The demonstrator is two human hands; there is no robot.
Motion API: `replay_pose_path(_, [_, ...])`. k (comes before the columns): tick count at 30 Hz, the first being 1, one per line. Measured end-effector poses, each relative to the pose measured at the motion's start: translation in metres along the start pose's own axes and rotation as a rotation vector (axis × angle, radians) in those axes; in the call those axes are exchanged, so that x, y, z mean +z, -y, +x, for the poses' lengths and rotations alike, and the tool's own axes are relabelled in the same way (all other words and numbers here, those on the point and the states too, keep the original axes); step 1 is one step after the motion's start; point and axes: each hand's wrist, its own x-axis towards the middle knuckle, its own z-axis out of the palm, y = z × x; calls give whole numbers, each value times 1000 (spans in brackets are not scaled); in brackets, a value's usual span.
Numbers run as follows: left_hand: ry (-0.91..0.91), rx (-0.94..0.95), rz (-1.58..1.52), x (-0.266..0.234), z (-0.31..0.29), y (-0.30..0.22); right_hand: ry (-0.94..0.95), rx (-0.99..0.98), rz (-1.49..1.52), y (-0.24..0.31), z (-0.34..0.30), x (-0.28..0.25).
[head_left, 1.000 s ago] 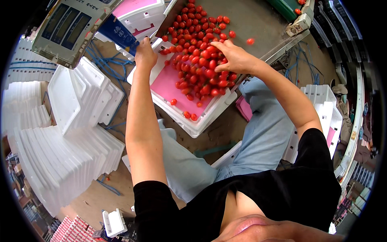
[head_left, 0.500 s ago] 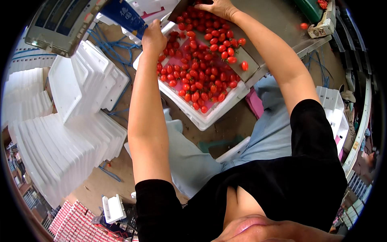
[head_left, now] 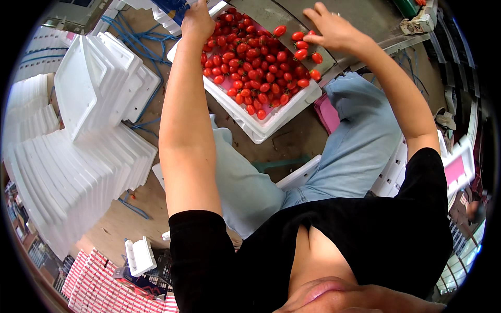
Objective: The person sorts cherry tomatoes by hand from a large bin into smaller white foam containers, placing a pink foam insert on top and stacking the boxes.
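Observation:
A white tray (head_left: 310, 100) with a pink lining holds a heap of red cherry tomatoes (head_left: 255, 68). My left hand (head_left: 197, 22) is closed at the tray's far left corner, beside a dark blue printed panel (head_left: 171, 8). What its fingers grip is hidden. My right hand (head_left: 334, 30), fingers spread, is open above the metal surface (head_left: 261, 11) that meets the tray's far right side. Its lower fingers are close to a few tomatoes (head_left: 301, 46) lying on the metal edge; contact cannot be made out.
Stacked white trays (head_left: 78, 167) stand on the left, with more lids or trays leaning (head_left: 86, 83) above them. Blue straps (head_left: 138, 39) lie tangled on the floor. A scale-like device (head_left: 75, 18) is at the upper left. Red-and-white striped stacks (head_left: 99, 287) sit lower left.
My right hand has moved right and nearer, away from the tomatoes at the far end. Tomatoes have shifted off the metal into the tray. The whole view has shifted upward.

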Motion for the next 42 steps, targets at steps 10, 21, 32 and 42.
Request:
replay_pose_path(10, [-160, -87, -197, -34, 5, -29, -346, -378, 478, 54, -45, 71])
replay_pose_path(21, [-445, 245, -1148, -114, -1, -120, -528, -426, 101, 84, -50, 154])
replay_pose_path(32, [-493, -314, -1267, -151, -172, -90, -392, -245, 102, 144, 46, 162])
replay_pose_path(42, [-491, -251, -1324, -161, -149, -60, -595, -520, 87, 103, -87, 184])
